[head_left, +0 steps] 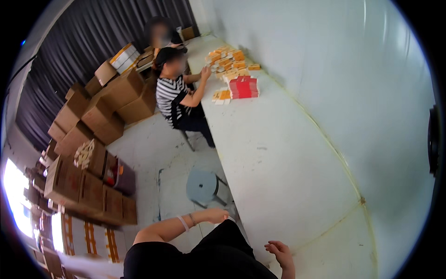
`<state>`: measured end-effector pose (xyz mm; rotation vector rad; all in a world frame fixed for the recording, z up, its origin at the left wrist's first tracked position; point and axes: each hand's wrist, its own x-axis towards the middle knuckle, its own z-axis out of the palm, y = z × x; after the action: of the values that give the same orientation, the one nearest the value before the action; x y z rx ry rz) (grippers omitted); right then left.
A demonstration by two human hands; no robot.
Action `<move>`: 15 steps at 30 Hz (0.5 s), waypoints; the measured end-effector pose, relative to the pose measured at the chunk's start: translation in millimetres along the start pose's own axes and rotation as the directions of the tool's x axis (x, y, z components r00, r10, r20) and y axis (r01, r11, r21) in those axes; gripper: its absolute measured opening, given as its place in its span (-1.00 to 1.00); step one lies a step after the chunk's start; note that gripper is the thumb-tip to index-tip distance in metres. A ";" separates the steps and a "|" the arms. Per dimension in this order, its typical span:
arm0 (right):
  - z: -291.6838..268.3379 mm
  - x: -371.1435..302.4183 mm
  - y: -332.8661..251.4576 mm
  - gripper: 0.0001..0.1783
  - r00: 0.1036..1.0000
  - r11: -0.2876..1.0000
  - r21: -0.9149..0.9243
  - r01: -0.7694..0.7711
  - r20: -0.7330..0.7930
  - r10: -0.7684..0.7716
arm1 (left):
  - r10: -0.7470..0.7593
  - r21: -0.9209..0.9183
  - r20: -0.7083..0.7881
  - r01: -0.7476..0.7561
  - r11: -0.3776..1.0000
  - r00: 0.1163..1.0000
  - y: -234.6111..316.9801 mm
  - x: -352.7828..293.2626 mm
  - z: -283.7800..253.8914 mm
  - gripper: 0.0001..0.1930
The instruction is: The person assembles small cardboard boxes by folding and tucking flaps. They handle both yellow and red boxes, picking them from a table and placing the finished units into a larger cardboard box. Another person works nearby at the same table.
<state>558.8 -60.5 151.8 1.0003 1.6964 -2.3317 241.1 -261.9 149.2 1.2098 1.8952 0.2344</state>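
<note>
My left hand point(216, 215), with bands on its wrist, is low in front of me, left of the table edge and near the blue-grey stool point(201, 186). Its fingers are curled closed; a small whitish bit shows beside them, and I cannot make out what, if anything, they hold. Over the near part of the long white table point(269, 162) is my right hand point(280, 252), its fingers loosely bent and apart with nothing in them.
Farther along the table, a person in a striped top point(173, 95) sits beside orange small boxes point(225, 58) and a red stack of cartons point(244, 87). Another person point(160, 35) is behind. Brown cardboard boxes point(79, 186) line the left side; a pale wall point(334, 69) bounds the right.
</note>
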 end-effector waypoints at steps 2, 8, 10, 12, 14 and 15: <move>23.1 51.2 -15.7 -0.62 0.999 0.999 0.035 0.018 -0.035 -0.016 | -0.052 0.078 -0.073 0.058 0.995 0.996 -97.1 14.5 -14.9 -0.76; 79.1 159.6 -58.9 -0.68 0.981 0.997 0.079 -0.023 -0.190 0.038 | -0.199 0.086 -0.154 0.214 0.973 0.968 -227.0 72.4 -146.1 -0.76; 94.2 180.0 -80.5 -0.68 0.985 0.999 -0.039 0.012 -0.171 -0.018 | -0.434 -0.382 -0.130 0.359 0.852 0.891 -235.5 78.2 -186.8 -0.75; 98.9 202.8 -91.8 -0.69 0.983 0.991 -0.121 0.063 -0.167 -0.083 | -0.410 -0.380 -0.297 0.287 0.879 0.863 -252.3 95.6 -225.8 -0.77; 99.1 214.4 -102.5 -0.70 0.974 0.988 -0.133 0.078 -0.200 -0.104 | -0.314 -0.255 -0.457 0.216 0.942 0.832 -262.3 120.3 -271.9 -0.68; 96.6 223.1 -105.2 -0.70 0.970 0.986 -0.136 0.096 -0.210 -0.123 | -0.342 -0.320 -0.481 0.201 0.926 0.807 -261.6 129.2 -292.5 -0.61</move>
<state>295.5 -39.4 131.6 1.2060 1.9994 -2.2146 -167.4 -212.1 113.2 0.7182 2.3986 0.6929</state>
